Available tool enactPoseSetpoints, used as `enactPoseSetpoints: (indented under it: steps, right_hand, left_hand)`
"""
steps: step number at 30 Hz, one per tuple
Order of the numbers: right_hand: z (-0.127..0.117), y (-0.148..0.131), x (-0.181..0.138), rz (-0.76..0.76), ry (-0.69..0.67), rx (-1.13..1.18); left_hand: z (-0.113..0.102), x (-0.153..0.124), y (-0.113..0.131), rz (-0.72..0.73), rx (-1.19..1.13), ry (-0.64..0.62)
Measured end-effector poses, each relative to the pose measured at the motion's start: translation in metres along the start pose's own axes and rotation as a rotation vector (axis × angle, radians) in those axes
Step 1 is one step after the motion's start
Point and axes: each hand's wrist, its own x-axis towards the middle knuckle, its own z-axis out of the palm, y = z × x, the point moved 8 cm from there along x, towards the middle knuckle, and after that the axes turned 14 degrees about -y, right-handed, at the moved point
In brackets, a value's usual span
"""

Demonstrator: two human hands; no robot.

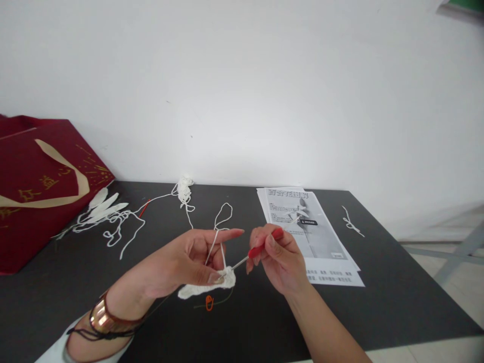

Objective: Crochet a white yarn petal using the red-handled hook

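Note:
My left hand pinches a small white crocheted piece between thumb and fingers, with white yarn running up over the outstretched index finger. My right hand is closed around a crochet hook with a red handle; its metal tip points left into the white piece. Both hands hover just above the dark table. An orange stitch marker lies on the table right under the piece.
A red paper bag with a beige handle stands at the left. White crocheted petals and loose yarn lie beside it. Printed instruction sheets lie to the right, and a yarn scrap further right. A white wall rises behind.

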Motion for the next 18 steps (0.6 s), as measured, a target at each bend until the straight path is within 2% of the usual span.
enactPoseSetpoints:
  steps: [9,18]
  right_hand:
    - [0.000,-0.014,-0.001,-0.132,-0.081,-0.091]
    - [0.001,-0.020,-0.004,-0.185,-0.116,-0.222]
  left_hand:
    - [-0.001,-0.003,-0.002,-0.038,0.122,0.005]
    - [0.000,-0.004,0.003,-0.072,0.167,0.055]
